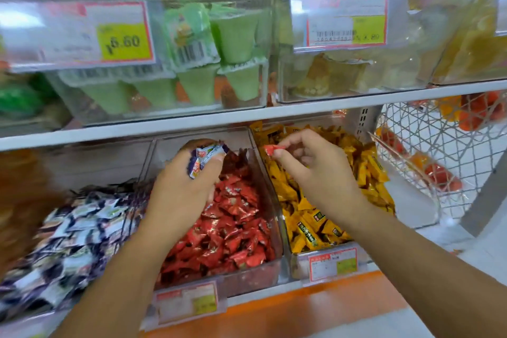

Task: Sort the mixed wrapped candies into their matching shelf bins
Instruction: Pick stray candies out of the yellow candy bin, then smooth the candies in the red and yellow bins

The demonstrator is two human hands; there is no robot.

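Upper-left price tag (126,41) read upside down as "6.60"; other labels too blurred to read. Left hand (183,186), mid-frame over the red candy bin (271,228), clutched purple-and-white candies (204,158). Right hand (310,164), over the yellow candy bin (354,258), pinched one red candy (271,150), long axis pointing left

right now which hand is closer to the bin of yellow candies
Right. The right hand hovers over the yellow candy bin, pinching a red candy. The left hand is over the red candy bin, gripping purple-white candies.
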